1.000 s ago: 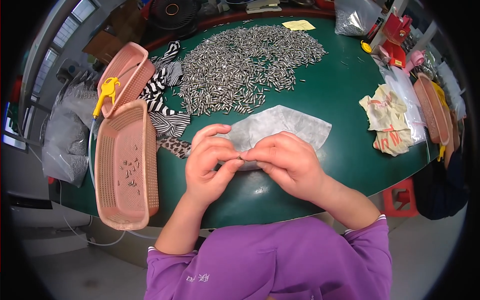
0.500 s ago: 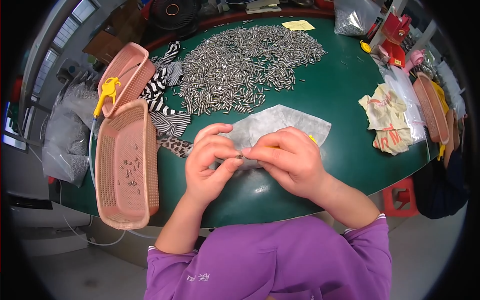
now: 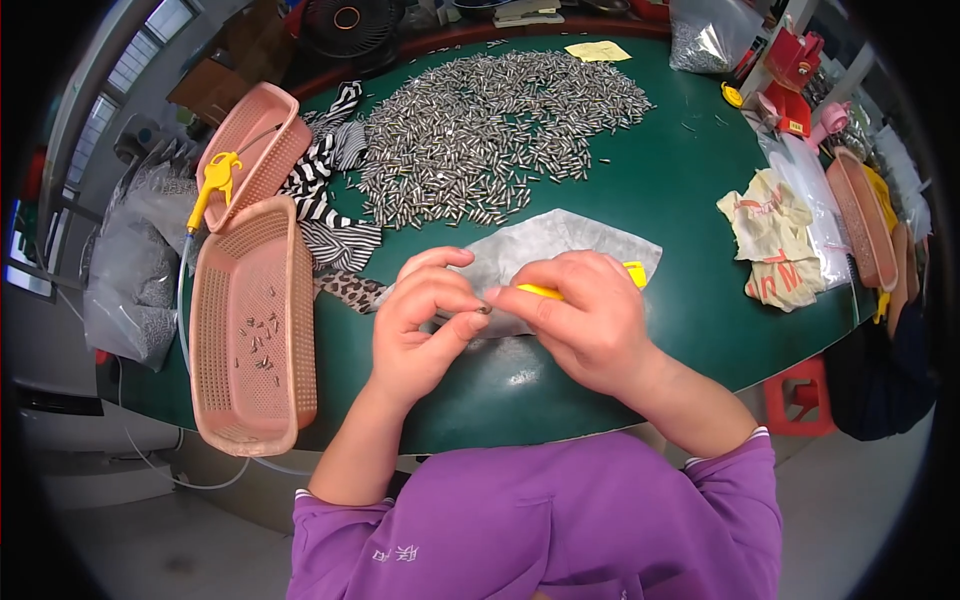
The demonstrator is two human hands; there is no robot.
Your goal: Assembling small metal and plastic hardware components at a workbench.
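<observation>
Over the near middle of the green table, my left hand pinches a small metal part between thumb and forefinger. Its other fingers are curled loosely. My right hand is closed round a slim yellow tool, whose end sticks out beyond the knuckles; its tip is hidden, so its kind is unclear. The right fingertips meet the left ones at the metal part. Beneath both hands lies a grey-white sheet. A large heap of small silvery metal pins spreads over the table beyond it.
Left of my hands, a pink basket holds several loose pins; another pink basket with a yellow air gun stands behind it. Striped cloths lie beside them. Crumpled cream cloth rests at right, near a red stool.
My right hand has turned slightly, and more of the yellow tool shows at both sides of it. My left hand keeps its pinch on the metal part, nearly in place.
</observation>
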